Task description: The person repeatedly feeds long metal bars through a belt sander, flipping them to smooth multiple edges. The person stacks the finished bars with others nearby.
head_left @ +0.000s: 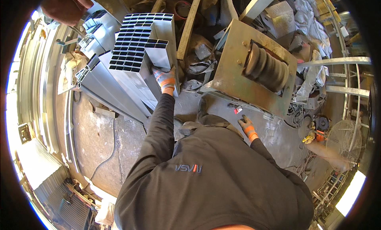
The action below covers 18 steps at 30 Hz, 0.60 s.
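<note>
My left hand (164, 80), in a grey and orange work glove, is closed against the side of a short rectangular metal tube (157, 55). Part of its fingers is hidden by the metal. That tube stands at the right side of a tall stack of rectangular metal tubes (129, 51), whose hollow ends face up toward me. My right hand (248, 127), gloved the same way, hangs low over the floor with thumb and fingers apart, holding nothing. Ahead of it stands a rusty metal frame (232, 63) with a dark grooved roller (266, 69) set in it.
More metal profiles (107, 81) lean left of the stack. Wooden bars (190, 25) and scrap lie beyond. At right, what looks like another person's yellow-gloved hand (308, 138) is beside a wire-guard fan (345, 138) and cables (295, 111). A cable (113, 146) crosses the floor at left.
</note>
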Tool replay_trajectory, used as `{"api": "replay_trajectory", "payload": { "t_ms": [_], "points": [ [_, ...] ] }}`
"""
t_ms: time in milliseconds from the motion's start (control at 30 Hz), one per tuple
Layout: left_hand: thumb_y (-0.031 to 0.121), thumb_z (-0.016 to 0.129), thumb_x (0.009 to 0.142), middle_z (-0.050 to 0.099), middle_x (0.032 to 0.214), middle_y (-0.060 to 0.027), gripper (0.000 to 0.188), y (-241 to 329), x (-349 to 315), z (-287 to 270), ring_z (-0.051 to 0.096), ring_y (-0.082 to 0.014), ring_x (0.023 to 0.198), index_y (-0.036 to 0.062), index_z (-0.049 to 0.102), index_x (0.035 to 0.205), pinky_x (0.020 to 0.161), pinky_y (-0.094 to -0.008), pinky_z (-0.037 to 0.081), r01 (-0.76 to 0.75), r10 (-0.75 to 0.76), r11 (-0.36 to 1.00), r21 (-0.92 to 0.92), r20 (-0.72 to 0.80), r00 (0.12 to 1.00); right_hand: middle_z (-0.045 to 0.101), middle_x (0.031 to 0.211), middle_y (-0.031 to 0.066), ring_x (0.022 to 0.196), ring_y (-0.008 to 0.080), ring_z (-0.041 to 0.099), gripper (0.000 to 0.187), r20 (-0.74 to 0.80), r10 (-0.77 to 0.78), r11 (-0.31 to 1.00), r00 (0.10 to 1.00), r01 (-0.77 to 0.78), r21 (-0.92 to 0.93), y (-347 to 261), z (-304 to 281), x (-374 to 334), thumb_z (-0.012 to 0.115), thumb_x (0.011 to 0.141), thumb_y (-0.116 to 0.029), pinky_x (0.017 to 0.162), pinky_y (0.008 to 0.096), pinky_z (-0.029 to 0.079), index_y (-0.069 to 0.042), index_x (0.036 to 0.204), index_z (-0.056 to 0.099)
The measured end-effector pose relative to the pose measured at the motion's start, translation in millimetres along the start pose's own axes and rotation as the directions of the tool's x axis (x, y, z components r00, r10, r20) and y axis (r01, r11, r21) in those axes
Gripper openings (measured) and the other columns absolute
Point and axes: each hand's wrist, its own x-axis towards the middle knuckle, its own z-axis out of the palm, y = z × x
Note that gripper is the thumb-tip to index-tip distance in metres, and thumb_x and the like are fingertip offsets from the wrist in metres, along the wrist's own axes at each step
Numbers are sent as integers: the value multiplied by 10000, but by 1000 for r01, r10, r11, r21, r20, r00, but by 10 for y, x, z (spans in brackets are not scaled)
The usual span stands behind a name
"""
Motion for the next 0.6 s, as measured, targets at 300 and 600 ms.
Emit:
{"api": "replay_trajectory", "payload": {
  "t_ms": [300,600],
  "points": [
    [678,891,877,498,1722,-313,1265,347,-26,291,471,-449,1617,-89,353,1726,1343,-503,403,244,-254,934,260,4,967,754,1498,262,1399,410,720,737,43,18,994,999,-13,-111,-20,-94,-5,790,1008,-466,1183,464,553,-32,1591,669],
    [621,782,1005,710,1523,-252,765,133,323,596,702,-376,1405,50,680,1504,1169,-491,576,13,-189,901,434,365,911,796,1347,296,1259,438,771,675,17,-26,994,1000,27,-104,-295,71,-44,826,980,-457,1066,490,604,-27,1493,737]
  ]
}}
